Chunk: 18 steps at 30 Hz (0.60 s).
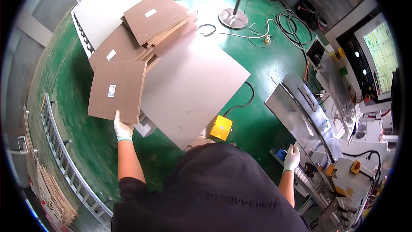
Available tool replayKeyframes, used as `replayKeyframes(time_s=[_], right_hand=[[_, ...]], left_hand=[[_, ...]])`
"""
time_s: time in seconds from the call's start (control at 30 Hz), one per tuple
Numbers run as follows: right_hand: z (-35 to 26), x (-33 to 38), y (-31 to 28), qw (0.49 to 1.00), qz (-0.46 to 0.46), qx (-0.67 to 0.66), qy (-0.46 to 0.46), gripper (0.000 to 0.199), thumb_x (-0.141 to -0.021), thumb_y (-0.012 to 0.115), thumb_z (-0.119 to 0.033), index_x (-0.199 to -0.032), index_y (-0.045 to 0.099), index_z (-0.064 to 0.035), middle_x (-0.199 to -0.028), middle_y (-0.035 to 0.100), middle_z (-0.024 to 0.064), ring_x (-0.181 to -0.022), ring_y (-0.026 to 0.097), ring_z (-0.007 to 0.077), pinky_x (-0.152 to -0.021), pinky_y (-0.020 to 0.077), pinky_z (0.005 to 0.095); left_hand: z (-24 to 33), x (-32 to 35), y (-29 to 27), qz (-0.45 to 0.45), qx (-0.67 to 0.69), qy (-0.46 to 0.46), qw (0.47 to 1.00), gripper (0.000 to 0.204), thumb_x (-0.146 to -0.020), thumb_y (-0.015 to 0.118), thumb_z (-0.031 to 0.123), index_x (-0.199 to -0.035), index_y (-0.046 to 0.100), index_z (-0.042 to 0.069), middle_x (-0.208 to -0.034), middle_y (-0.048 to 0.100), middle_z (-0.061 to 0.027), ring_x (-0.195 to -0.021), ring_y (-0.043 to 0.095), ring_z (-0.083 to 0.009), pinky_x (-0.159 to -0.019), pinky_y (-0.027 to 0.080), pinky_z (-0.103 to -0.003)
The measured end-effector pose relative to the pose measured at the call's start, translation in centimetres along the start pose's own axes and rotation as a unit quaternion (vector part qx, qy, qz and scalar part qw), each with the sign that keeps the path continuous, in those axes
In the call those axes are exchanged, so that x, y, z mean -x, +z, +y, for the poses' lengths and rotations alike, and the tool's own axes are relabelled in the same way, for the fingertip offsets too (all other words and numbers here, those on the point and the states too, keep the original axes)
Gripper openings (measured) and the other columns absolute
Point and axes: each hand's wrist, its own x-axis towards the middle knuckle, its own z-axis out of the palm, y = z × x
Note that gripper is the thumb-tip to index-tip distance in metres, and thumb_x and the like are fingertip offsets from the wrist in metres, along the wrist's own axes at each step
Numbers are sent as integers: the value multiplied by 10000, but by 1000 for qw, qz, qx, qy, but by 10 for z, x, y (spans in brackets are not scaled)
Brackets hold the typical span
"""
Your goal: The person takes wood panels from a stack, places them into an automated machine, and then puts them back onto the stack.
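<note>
My left hand, in a pale glove with a green cuff, grips the near edge of a brown board, thumb on top and fingers hidden beneath. This board carries a white label and lies tilted at the near left of the pile. Behind it are a second labelled brown board and a stack of brown boards. They rest by a large pale grey tabletop. My right hand, gloved too, is out to the right beside a metal machine, fingers curled. Whatever it may hold is hidden.
A yellow box with a black cable stands on the green floor near my feet. On the right are a metal machine panel and a lit screen. Hoses lie beyond a fan stand. A roller rail runs along the left.
</note>
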Motion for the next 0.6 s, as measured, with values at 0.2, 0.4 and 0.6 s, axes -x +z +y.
replayKeyframes(time_s=[0.2, 0.4, 0.6], right_hand=[[3, 3, 2, 999, 10, -47, -20, 307, -957, 642, -337, -942, 734, -45, -900, 724, 199, -851, 700, 384, -779, 538, 444], [-65, 20, 2, 919, -178, -351, -40, 260, -975, 684, -173, -1143, 713, 24, -1043, 734, 70, -1006, 670, 143, -910, 527, 303], [-180, 69, -39, 659, -443, -589, -153, 802, -922, 791, -262, -1578, 361, -96, -1432, 575, 137, -1360, 520, 270, -1139, 418, 420]], left_hand=[[-10, 69, 54, -79, -11, -10, 997, 483, -982, 654, 259, -1381, 562, 4, -1358, 627, -120, -1280, 581, -294, -1119, 449, -492], [-77, 123, 114, -158, -85, -118, 977, 446, -914, 710, 132, -1328, 606, 1, -1243, 695, -109, -1126, 678, -284, -1030, 539, -432], [-214, 128, 214, -359, -233, -294, 855, 395, -950, 711, 95, -1322, 623, -6, -1228, 695, -95, -1118, 673, -240, -1016, 540, -398]])
